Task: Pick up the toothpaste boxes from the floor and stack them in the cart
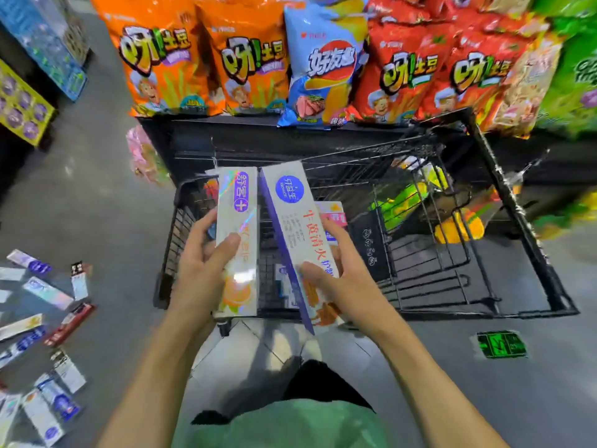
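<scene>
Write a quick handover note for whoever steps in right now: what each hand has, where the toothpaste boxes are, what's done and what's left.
Left hand: grips the holographic silver box, held over the cart.
Right hand: grips the white box with the blue circle, also over the cart.
Done: a few boxes seem to lie in the cart already, such as the pink-edged box.
Left: set these two down, then collect the scattered boxes on the floor at the left.

place: shop | evidence: snack bags on shelf, wire cart
</scene>
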Tool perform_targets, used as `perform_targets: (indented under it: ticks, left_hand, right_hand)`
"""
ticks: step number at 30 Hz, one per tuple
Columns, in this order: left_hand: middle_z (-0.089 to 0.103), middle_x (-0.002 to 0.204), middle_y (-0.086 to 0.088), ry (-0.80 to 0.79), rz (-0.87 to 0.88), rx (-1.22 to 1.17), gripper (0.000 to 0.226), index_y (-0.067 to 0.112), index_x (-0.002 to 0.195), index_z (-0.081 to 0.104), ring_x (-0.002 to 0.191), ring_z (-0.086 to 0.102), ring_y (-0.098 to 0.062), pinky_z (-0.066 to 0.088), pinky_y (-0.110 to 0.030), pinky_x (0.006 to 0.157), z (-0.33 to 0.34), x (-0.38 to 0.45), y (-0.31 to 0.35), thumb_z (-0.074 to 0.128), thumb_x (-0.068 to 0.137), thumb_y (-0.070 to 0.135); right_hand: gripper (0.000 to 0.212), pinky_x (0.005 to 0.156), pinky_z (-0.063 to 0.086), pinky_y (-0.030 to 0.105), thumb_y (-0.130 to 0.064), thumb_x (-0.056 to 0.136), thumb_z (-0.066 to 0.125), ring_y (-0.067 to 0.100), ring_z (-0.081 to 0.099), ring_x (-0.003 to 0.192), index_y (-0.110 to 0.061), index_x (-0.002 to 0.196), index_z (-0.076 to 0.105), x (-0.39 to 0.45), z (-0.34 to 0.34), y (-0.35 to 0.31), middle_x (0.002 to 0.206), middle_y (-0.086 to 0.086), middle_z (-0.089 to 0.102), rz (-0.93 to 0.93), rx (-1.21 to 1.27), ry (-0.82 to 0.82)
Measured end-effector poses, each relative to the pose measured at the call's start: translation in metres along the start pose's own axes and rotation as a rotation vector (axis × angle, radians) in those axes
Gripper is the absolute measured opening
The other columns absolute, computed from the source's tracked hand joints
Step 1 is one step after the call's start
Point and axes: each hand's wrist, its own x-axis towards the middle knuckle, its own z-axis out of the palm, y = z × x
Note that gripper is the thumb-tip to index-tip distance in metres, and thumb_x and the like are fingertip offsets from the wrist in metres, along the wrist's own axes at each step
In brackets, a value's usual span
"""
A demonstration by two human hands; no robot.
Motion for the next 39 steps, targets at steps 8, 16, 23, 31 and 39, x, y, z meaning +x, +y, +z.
perform_targets:
  ticks: [8,16,23,31,39]
  left_hand:
    - [0.075,0.105,0.011,0.097,-0.076,0.138,0.049,0.038,0.125,0.054,0.089,0.071,-0.015,0.058,-0.040,0.079,0.083,0.074,-0.060,0.076,0.086,0.018]
    - [0.070,0.105,0.021,0.168,-0.083,0.319,0.076,0.023,0.132,0.037,0.097,0.068,0.000,0.052,-0.021,0.083,0.076,0.151,-0.154,0.082,0.070,0.026]
    - [0.056,0.090,0.013,0.161,0.006,0.544,0.027,0.022,0.102,0.044,0.069,0.054,0.014,0.041,-0.007,0.064,0.043,0.192,-0.204,0.068,0.091,0.019]
    - [0.059,0.096,0.010,-0.036,0.110,0.957,0.038,0.046,0.105,0.051,0.072,0.054,0.007,0.037,-0.003,0.060,0.009,0.216,-0.221,0.060,0.072,0.062]
    - [0.052,0.112,0.010,-0.329,0.130,1.230,0.069,0.022,0.133,0.059,0.097,0.048,-0.002,0.032,-0.004,0.076,0.008,0.213,-0.239,0.084,0.070,0.031]
  right_hand:
    - [0.079,0.076,0.058,0.032,-0.042,0.073,0.083,0.011,0.070,0.096,-0.048,0.135,0.034,0.090,-0.107,0.051,0.114,-0.017,0.068,0.139,-0.111,-0.044]
    - [0.063,0.057,0.046,0.016,-0.039,0.076,0.084,-0.004,0.064,0.068,-0.030,0.124,0.044,0.157,-0.132,0.149,0.093,-0.019,0.067,0.245,-0.496,-0.091]
    - [0.079,0.080,0.053,0.046,-0.068,0.069,0.057,0.033,0.059,0.094,-0.012,0.124,0.055,0.197,-0.135,0.248,0.110,0.007,0.055,0.003,-1.027,-0.449]
    - [0.078,0.101,0.044,0.044,-0.063,0.075,0.057,0.035,0.053,0.114,-0.012,0.135,0.054,0.222,-0.135,0.316,0.123,0.014,0.057,-0.125,-1.233,-0.645]
    - [0.068,0.089,0.048,0.047,-0.030,0.073,0.085,0.038,0.056,0.100,-0.008,0.131,0.058,0.229,-0.142,0.345,0.113,0.016,0.057,-0.141,-1.365,-0.457]
